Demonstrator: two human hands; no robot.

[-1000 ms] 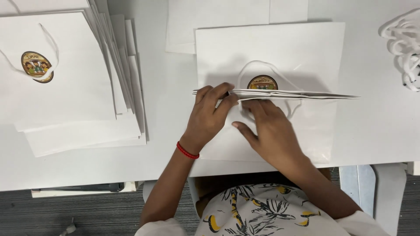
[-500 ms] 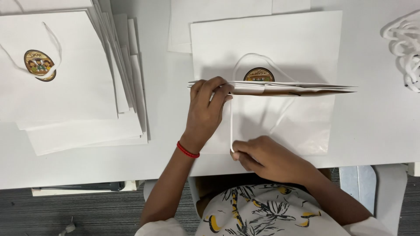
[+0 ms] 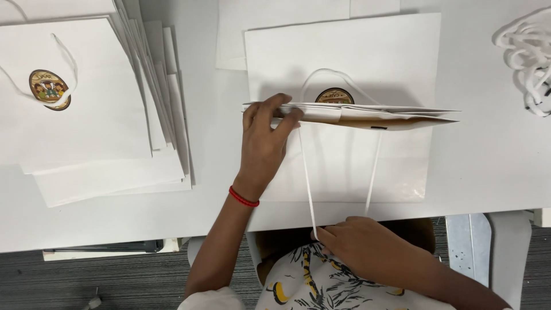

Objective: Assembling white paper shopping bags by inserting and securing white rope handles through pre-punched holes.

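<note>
A flattened white paper bag [image 3: 367, 115] stands on edge across the middle of the white table [image 3: 218, 143]. My left hand [image 3: 265, 138], with a red band at the wrist, pinches the bag's left end. My right hand [image 3: 367, 250] is down by the table's near edge, closed on the white cord handle [image 3: 307, 183], which runs taut from the bag in two strands. Beneath lies another flat white bag [image 3: 344, 63] with a round brown sticker [image 3: 334, 95].
A fanned stack of flat white bags [image 3: 97, 120], its top one bearing a round sticker and cord handle, covers the left side of the table. A pile of loose white cords [image 3: 531, 63] lies at the far right. Dark floor shows below the table edge.
My right hand has drawn back from the bag's edge toward my body, pulling the cord handle out long and taut. My left hand has stayed on the bag's left end.
</note>
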